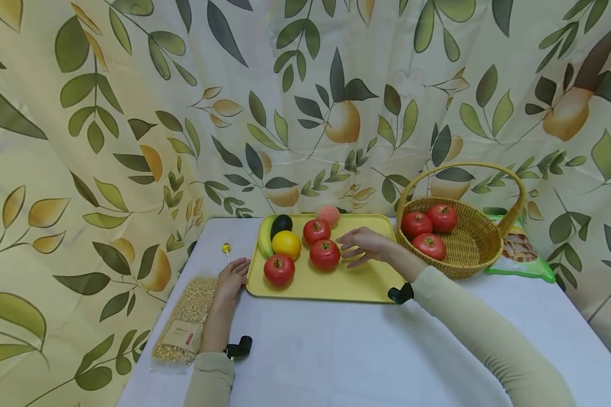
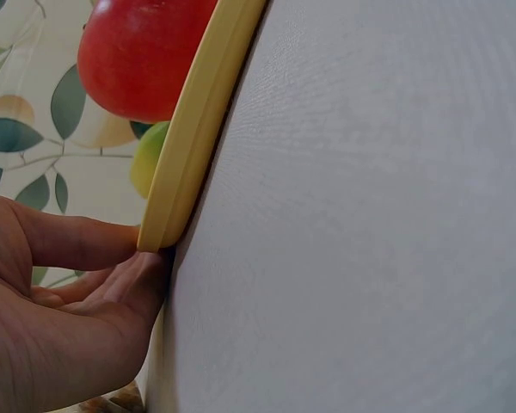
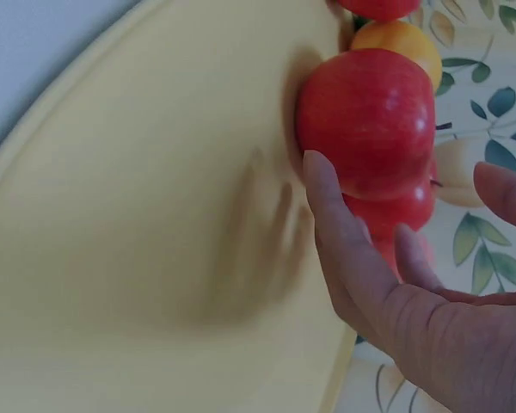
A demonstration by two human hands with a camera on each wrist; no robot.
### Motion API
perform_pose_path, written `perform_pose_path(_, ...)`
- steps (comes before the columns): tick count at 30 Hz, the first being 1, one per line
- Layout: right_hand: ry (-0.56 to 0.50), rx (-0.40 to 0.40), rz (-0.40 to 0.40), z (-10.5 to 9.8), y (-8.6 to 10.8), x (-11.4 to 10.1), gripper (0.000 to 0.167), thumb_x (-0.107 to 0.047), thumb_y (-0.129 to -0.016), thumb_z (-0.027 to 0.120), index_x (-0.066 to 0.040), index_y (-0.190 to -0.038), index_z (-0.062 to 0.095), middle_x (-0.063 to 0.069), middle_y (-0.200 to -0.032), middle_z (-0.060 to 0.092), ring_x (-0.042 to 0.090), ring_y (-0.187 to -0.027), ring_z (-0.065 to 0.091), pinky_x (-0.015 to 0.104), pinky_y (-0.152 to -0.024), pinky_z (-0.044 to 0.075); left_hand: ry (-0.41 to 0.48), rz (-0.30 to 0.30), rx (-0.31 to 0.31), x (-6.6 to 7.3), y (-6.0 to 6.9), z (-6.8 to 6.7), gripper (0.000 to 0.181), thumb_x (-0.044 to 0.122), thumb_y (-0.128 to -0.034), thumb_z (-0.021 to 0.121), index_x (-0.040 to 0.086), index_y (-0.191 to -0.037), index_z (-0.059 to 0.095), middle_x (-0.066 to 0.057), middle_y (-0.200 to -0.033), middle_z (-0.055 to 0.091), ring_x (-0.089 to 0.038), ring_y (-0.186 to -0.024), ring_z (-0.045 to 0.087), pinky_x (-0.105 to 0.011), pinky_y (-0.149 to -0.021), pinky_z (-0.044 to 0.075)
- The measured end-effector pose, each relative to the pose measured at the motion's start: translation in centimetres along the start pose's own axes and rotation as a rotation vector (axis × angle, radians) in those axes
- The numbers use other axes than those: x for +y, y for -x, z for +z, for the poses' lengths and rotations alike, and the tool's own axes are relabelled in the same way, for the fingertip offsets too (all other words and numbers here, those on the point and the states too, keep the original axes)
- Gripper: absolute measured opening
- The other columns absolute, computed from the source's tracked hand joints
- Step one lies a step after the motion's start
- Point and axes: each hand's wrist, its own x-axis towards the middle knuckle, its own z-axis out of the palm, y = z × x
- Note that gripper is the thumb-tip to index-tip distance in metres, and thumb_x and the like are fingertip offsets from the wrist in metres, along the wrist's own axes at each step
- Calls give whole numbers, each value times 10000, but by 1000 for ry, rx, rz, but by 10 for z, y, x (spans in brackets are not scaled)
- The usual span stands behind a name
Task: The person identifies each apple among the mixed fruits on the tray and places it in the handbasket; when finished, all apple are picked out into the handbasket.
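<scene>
A yellow tray (image 1: 356, 282) lies on the table, carrying three red apples, a banana (image 1: 265, 238), a dark oval fruit (image 1: 282, 226), a yellow lemon-like fruit (image 1: 287, 245) and a pink peach (image 1: 328, 215). My left hand (image 1: 231, 281) pinches the tray's left edge; in the left wrist view the thumb (image 2: 86, 243) is on the rim and the other fingers are below it. Over the tray's right half, my right hand (image 1: 369, 246) holds nothing, its fingers spread and slightly bent. Its fingertips are beside the nearest apple (image 3: 367, 120); whether they touch it I cannot tell.
A wicker basket (image 1: 468, 251) with a tall handle and three red apples stands right of the tray, partly in front of a green-edged snack bag (image 1: 519, 254). To the left lie a clear bag of kernels (image 1: 188, 316) and a yellow lollipop (image 1: 226, 248). A patterned curtain hangs behind.
</scene>
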Motion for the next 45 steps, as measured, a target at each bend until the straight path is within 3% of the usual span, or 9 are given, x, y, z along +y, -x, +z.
perform_pose_path(6, -6, 20, 5, 6, -6, 7, 517, -266, -1047, 609, 74, -1430, 537, 264, -1347, 489, 469, -1245, 566, 607, -998, 533, 25, -13, -23, 1, 3, 1, 736, -298, -815, 399, -124, -1530, 379, -323, -1552, 442, -401, -1479, 414, -472, -1212, 357)
perform_pose_path(16, -77, 45, 32, 15, -15, 15, 468, -252, -1022, 655, 69, -1355, 584, 171, -1185, 549, 352, -1043, 651, 577, -954, 567, 40, -27, -39, 3, 4, 3, 750, -303, -820, 394, -127, -1547, 342, -333, -1575, 401, -407, -1501, 372, -458, -1234, 327)
perform_pose_path(24, -133, 79, 9, 20, -16, 19, 372, -190, -1009, 658, 55, -1286, 614, 126, -1036, 641, 313, -943, 689, 568, -936, 567, 43, -25, -39, 1, 4, 3, 743, -298, -823, 391, -119, -1543, 356, -322, -1573, 413, -402, -1497, 385, -456, -1230, 334)
perform_pose_path(29, -154, 114, -8, 24, -14, 15, 383, -149, -980, 665, 67, -1293, 621, 169, -1101, 626, 323, -904, 720, 570, -936, 560, 33, -24, -27, 1, 1, 2, 743, -297, -820, 394, -109, -1538, 375, -308, -1564, 436, -389, -1489, 404, -453, -1217, 352)
perform_pose_path(34, -173, 134, 14, 26, -16, 13, 425, -164, -970, 669, 66, -1310, 563, 222, -1248, 521, 376, -969, 708, 570, -925, 559, 23, -22, -18, 0, -1, 1, 748, -295, -813, 400, -106, -1537, 381, -304, -1556, 450, -383, -1483, 416, -450, -1205, 368)
perform_pose_path(45, -161, 154, 10, 27, -16, 12, 555, -175, -945, 697, 86, -1398, 510, 255, -1348, 462, 433, -1029, 702, 551, -876, 592, 40, -32, -11, 1, 0, 0, 751, -304, -804, 403, -116, -1530, 382, -307, -1560, 443, -383, -1485, 414, -424, -1214, 365)
